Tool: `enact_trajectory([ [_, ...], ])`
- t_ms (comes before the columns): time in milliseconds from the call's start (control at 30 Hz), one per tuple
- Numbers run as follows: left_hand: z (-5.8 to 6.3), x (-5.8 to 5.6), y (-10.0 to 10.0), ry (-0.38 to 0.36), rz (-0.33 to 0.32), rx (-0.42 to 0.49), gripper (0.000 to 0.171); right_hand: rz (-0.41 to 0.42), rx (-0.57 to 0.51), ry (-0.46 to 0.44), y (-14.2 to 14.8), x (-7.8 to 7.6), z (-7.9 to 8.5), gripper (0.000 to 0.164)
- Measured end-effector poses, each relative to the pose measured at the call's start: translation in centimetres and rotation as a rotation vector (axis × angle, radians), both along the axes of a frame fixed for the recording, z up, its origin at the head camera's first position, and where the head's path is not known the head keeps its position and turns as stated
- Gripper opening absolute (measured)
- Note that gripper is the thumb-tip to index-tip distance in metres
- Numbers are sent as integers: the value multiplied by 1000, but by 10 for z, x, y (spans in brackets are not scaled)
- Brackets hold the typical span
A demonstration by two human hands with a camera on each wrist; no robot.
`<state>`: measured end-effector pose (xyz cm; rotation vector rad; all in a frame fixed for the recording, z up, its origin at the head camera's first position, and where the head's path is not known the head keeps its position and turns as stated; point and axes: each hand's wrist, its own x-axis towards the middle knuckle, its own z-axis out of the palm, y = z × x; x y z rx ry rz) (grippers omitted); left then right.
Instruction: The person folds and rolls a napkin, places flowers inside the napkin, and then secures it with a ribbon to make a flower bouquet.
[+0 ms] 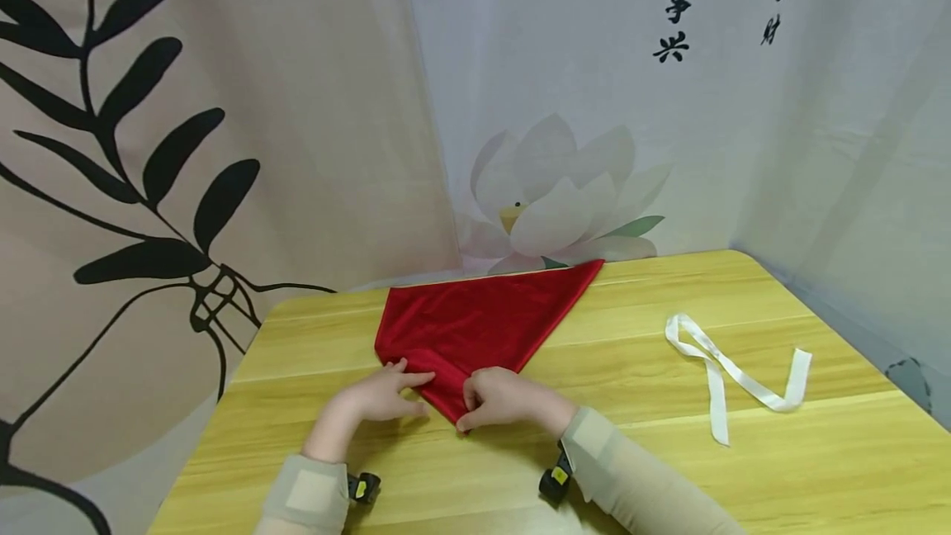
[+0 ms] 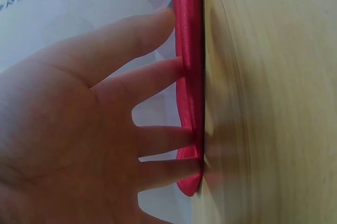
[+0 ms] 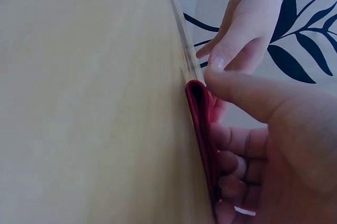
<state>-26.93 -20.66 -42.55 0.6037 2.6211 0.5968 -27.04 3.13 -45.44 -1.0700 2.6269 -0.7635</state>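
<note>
A red cloth (image 1: 490, 312) lies on the wooden table, its near part folded over and tapering to a point towards the person. My left hand (image 1: 377, 396) rests its spread fingers on the cloth's left near edge. In the left wrist view those straight fingers (image 2: 158, 81) press the thin red layer from above. My right hand (image 1: 507, 399) is at the near tip, fingers curled and thumb at the cloth's edge. Seen from the right wrist, the cloth's folded end (image 3: 197, 90) shows a small open loop beside the right thumb (image 3: 237, 87).
A white ribbon (image 1: 758, 390) lies loosely bent on the right side of the table (image 1: 839, 452). Behind the table hangs a printed curtain (image 1: 334, 106) with dark leaves, a lotus and black characters. The cloth's far corner reaches the table's back edge.
</note>
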Motion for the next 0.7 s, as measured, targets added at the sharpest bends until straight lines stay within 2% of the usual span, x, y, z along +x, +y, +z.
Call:
enact_trajectory([
  [167, 2, -2, -1, 7, -2, -11, 58, -36, 31, 1, -5, -5, -5, 44],
  [367, 2, 1, -1, 0, 17, -11, 58, -114, 86, 14, -16, -2, -9, 54],
  [500, 3, 2, -1, -3, 19, -5, 59, -144, 116, 36, -20, 0, -9, 53],
  [700, 3, 2, -2, 13, 13, 0, 57, -145, 131, 73, -21, 1, -6, 46],
])
